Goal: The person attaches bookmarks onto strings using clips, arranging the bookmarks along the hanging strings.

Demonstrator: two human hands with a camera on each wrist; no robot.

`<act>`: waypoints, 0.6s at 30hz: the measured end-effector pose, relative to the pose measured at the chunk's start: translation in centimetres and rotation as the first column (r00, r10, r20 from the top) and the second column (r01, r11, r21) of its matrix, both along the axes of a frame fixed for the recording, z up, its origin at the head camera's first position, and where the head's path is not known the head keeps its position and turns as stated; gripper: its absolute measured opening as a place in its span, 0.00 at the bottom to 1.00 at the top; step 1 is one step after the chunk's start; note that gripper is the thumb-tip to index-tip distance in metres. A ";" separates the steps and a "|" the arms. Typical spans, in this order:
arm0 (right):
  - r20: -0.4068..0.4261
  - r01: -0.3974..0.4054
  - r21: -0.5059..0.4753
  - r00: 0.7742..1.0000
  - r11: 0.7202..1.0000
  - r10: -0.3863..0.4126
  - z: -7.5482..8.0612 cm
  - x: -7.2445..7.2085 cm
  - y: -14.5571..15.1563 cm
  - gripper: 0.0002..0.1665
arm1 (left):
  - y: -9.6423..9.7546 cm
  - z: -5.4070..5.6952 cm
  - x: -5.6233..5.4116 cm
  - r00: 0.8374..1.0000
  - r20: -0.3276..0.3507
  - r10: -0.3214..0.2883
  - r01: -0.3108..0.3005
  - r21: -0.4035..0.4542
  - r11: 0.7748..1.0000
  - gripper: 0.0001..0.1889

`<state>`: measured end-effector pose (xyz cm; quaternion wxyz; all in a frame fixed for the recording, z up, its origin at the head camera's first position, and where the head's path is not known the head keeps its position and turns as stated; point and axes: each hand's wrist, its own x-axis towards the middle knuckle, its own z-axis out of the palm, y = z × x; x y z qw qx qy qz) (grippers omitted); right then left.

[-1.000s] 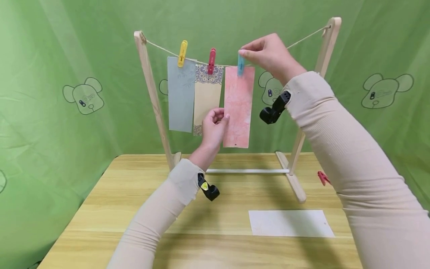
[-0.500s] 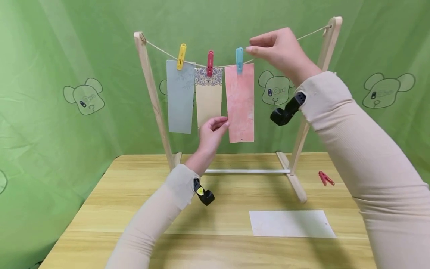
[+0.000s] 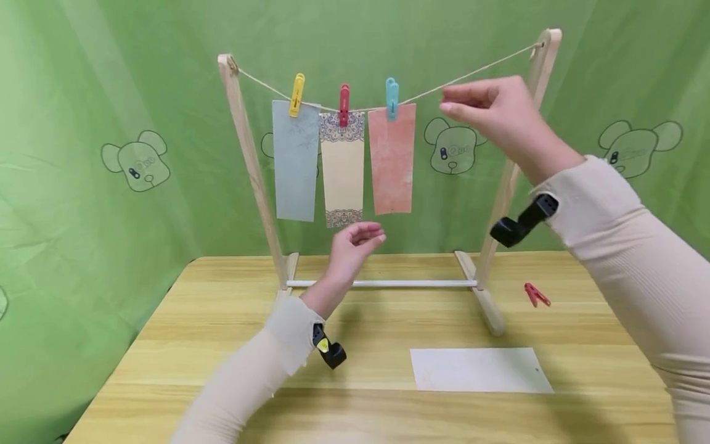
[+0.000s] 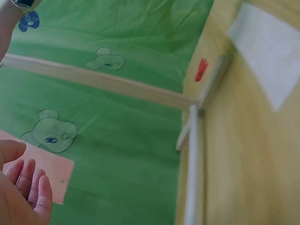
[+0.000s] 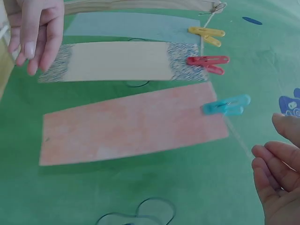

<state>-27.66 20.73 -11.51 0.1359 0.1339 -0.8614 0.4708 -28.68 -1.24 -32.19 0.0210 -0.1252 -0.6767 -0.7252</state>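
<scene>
A pink card (image 3: 391, 163) hangs from the string (image 3: 471, 74) by a blue clothespin (image 3: 392, 98). To its left hang a cream patterned card (image 3: 342, 172) under a red clothespin (image 3: 344, 105) and a pale blue card (image 3: 296, 163) under a yellow clothespin (image 3: 297, 95). My left hand (image 3: 355, 250) is just below the cream and pink cards, fingers relaxed and holding nothing. Right of the blue clothespin, my right hand (image 3: 496, 114) is held up by the string with thumb and fingers apart, nothing between them.
A wooden stand with a left post (image 3: 246, 154), a right post (image 3: 546, 74) and a white crossbar (image 3: 410, 283) stands on the table (image 3: 222, 345). On the tabletop lie a white card (image 3: 479, 370) and a loose red clothespin (image 3: 537, 295). A green curtain (image 3: 166, 228) hangs behind.
My right hand let go of the blue clothespin and moved right. My left hand left the pink card's edge and dropped lower. The pink card now hangs freely, swung back a little.
</scene>
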 end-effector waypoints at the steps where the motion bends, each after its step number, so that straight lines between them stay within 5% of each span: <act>1: 0.006 -0.001 0.011 1.000 1.000 0.001 -0.5 0.2 0.4 0.29 | 0.0 -0.4 0.3 1.000 0.008 -0.011 0.011 -0.014 1.000 0.15; 9: 0.062 0.053 0.081 0.996 0.995 -0.058 -6.1 1.9 4.3 0.31 | 0.8 -3.8 2.2 0.993 0.065 -0.095 0.099 -0.062 0.993 0.15; 18: 0.086 0.127 0.175 0.986 0.976 -0.144 -12.3 3.1 9.1 0.33 | 1.9 -5.2 3.3 0.988 0.096 -0.119 0.129 -0.113 0.985 0.14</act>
